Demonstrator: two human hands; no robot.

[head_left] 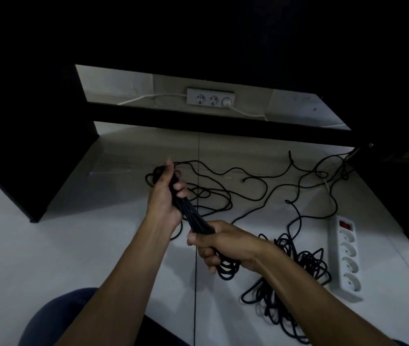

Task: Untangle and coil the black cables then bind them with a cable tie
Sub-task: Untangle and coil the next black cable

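Head view, looking down at tiled floor (48, 245) under a dark desk (198, 33). Left hand (164, 196) grips far end of a folded bundle of black cable (193, 216), fingers (179, 189) curled round it, thumb up on far side. Right hand (225, 245) grips near end of same bundle, fingers wrapped round the strands, loops (227, 269) sticking out below the fist. Bundle runs taut btwn both hands, diagonal, far-left to near-right. Loose cable (260, 186) trails over floor to the far right, toward desk leg. Second tangled pile of black cable (298, 283) on floor near right, just beside a white power strip (347, 255) w/ red switch at its far end. Another white socket strip (210, 97) on the wall far behind the desk crossbar, white lead plugged in. Cable tie: can't tell where.
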